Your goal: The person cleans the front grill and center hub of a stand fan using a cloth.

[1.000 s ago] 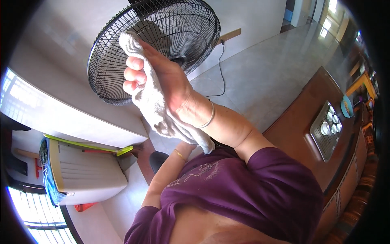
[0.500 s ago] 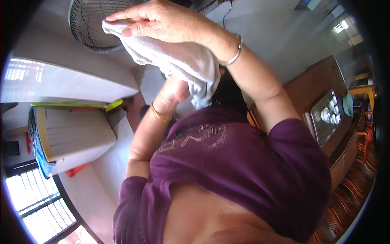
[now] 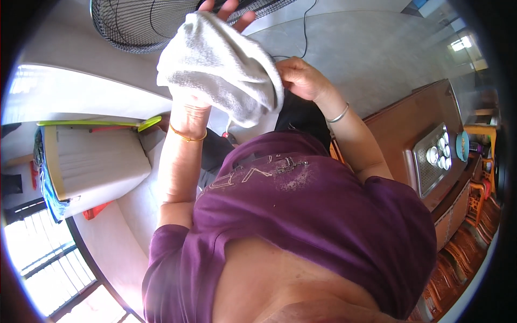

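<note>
A: Where is the grey cloth (image 3: 223, 67) at this moment?

B: It is held up high, in front of the black fan grille (image 3: 140, 24). It hangs over the left hand (image 3: 226, 11) like a hood. Only some fingertips (image 3: 243, 20) come out above its top edge, so how far that hand is closed under the cloth, I cannot tell

A: And the right hand (image 3: 301, 78)?

B: It is at the right edge of the cloth, touching it. The fingers are curled, and they seem to pinch the hem there, but the grip itself is hidden behind the fabric

A: Which way does the cloth lie from the fingers?

B: From the right fingers it lies to the left and a little up. Its long side goes from the upper left down to the lower right, where a small corner hangs free. The left hand is inside it, so it is the nearer one; the right hand only meets the border

A: What is around?

B: A white bin with green rim (image 3: 91, 161) at the left, below the raised forearm, and a wooden cabinet (image 3: 409, 129) with a metal tray of cups (image 3: 433, 156) at the right, well apart from both hands
</note>
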